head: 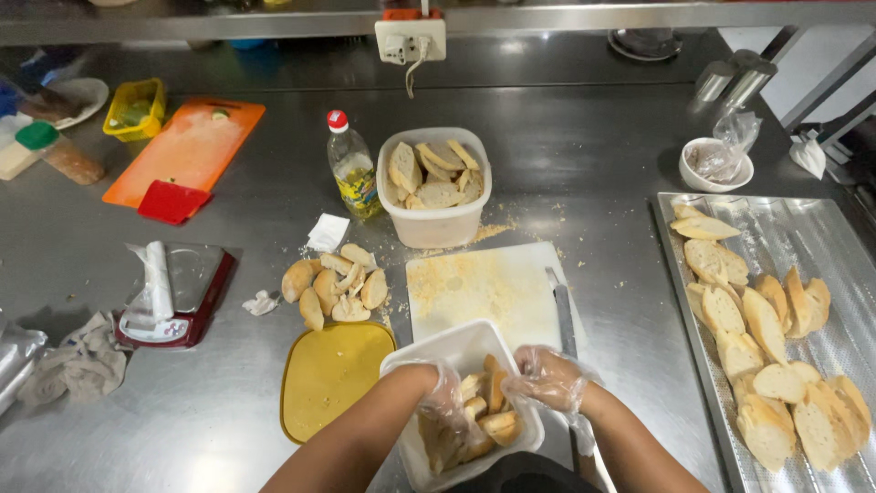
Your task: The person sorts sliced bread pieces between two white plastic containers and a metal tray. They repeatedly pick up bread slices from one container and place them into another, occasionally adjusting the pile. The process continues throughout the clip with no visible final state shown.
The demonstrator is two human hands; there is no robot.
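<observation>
both hands wear thin clear gloves and reach into a white square tub (456, 351) held at the near edge of the steel surface (584, 146); the left hand (444, 402) is sunk among the bread slices (488, 415) inside the tub, its grip curled round some of them (just which pieces i cannot tell, the glove blurs it); the right hand (547, 376) rests over the tub's right rim, its grip bent down onto the slices there, and whether it is closed on one i cannot tell; just beyond both grips lies a white cutting board (484, 288) dusted with crumbs, with a knife (561, 306) along its right edge, running close past the right hand; to the left of the left grip, just beside the tub, sits a yellow lid (328, 374), and past that a small heap of bread ends (333, 288); farther off, beyond the board, stands a second white tub of sliced bread (436, 183) with an oil bottle (353, 169) at its left; well to the right of the right grip a metal tray (803, 237) carries rows of bread slices; far to the left sit a red kitchen scale (178, 297) and an orange cutting board (187, 146).
</observation>
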